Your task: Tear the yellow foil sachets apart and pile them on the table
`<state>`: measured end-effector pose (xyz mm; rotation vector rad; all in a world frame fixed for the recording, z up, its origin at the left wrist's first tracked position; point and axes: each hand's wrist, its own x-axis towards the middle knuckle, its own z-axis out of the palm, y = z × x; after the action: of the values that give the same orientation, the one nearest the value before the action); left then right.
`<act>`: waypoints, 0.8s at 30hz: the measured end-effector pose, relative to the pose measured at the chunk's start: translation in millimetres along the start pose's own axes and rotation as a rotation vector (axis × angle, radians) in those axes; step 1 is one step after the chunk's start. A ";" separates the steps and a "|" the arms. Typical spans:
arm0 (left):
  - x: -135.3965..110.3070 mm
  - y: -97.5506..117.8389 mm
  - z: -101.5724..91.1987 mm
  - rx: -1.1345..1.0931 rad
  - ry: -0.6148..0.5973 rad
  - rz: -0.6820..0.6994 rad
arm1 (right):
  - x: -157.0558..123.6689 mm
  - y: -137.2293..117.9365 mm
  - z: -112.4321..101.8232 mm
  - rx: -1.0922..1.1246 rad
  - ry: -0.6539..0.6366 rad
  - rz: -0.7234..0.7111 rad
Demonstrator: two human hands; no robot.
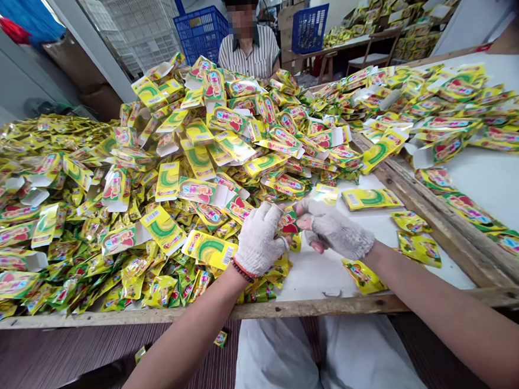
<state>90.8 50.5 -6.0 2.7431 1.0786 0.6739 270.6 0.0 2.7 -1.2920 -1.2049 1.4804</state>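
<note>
My left hand (259, 239), in a white fingerless knit glove, is closed around a small printed candy box (288, 221) just above the table. My right hand (336, 229), gloved alike, has its thumb and fingers closed at the box's right end. Fingers partly cover the box, so I cannot tell whether its flap is folded. Beside my left wrist lies a yellow box (210, 249) on shiny candy packets (134, 277). Another yellow box (370, 198) lies flat beyond my right hand. A loose packet (363, 277) rests below my right wrist.
A high heap of boxes (199, 157) fills the left and middle of the table. A wooden strip (425, 218) divides off more boxes at right. Across the table sits a person (250, 56) near blue crates (201, 32). The wooden front edge (197, 313) runs above my lap.
</note>
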 end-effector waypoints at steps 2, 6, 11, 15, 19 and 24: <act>1.4 -0.3 -0.6 -0.070 0.006 0.001 | 3.2 1.2 -1.1 -0.112 0.093 -0.052; 4.1 -5.8 -2.7 -0.490 0.140 -0.173 | 5.6 1.8 -3.0 -0.131 0.201 -0.096; 6.2 -10.4 -3.9 -1.189 -0.043 -0.469 | 4.4 0.3 -6.1 -0.055 0.177 -0.104; 6.3 -9.6 -1.7 -1.190 -0.002 -0.509 | 11.8 4.0 -4.5 -0.253 0.304 -0.235; 9.0 -15.2 -3.0 -1.041 0.039 -0.436 | 16.2 4.5 -13.8 -0.353 0.300 -0.167; 5.9 -35.6 -22.2 -0.853 0.256 -0.358 | 0.4 -15.9 -56.2 0.219 0.624 -0.408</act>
<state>62.7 79.6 6.6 1.7323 0.9725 1.1160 326.0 11.8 17.1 -1.1482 -0.7989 0.7991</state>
